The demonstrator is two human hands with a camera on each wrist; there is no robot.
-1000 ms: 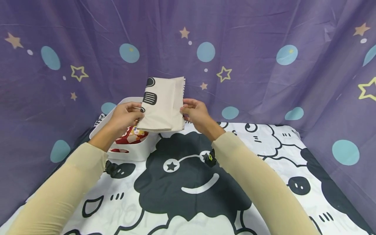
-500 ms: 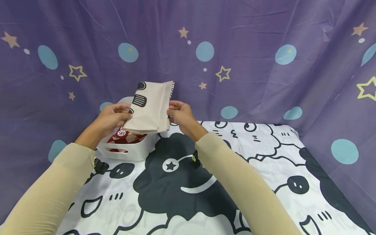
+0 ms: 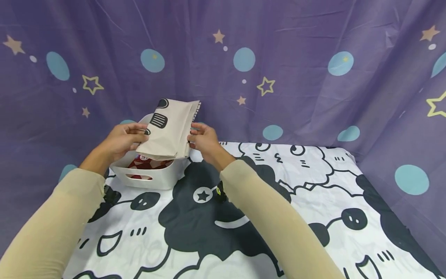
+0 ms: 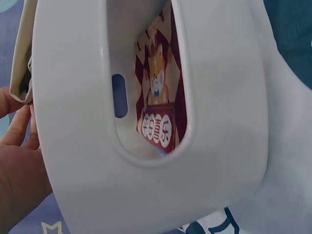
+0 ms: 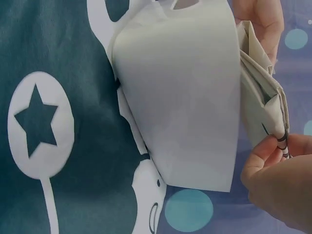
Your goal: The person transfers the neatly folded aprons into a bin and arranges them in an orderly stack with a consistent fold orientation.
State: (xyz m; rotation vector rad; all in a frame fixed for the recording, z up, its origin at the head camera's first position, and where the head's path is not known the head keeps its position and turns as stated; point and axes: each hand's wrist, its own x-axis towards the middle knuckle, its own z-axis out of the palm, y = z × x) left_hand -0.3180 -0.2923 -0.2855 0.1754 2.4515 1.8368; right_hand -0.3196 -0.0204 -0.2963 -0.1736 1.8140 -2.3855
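Observation:
A folded cream cloth (image 3: 170, 130) with black printed shapes is held tilted over the white plastic basket (image 3: 163, 179). My left hand (image 3: 120, 140) pinches its left edge between thumb and fingers. On the opposite edge, my right hand (image 3: 206, 144) grips it the same way, and the right wrist view shows the layered folds of the cloth (image 5: 258, 105) between thumb and fingers (image 5: 261, 156). Under the cloth lies a red checked package (image 3: 150, 163) inside the basket. Through the basket's side slot, the left wrist view shows the package (image 4: 158, 83) with a cartoon animal and white lettering.
The basket stands at the far left of a bed-like surface covered by a white and dark sheep-print sheet (image 3: 226, 232). Right behind it hangs a purple curtain (image 3: 296, 97) with stars and blue dots.
Both hands have carried the folded cloth leftward and slightly down, so it now overlaps more of the basket. The cloth has tilted more; the basket has stayed in place.

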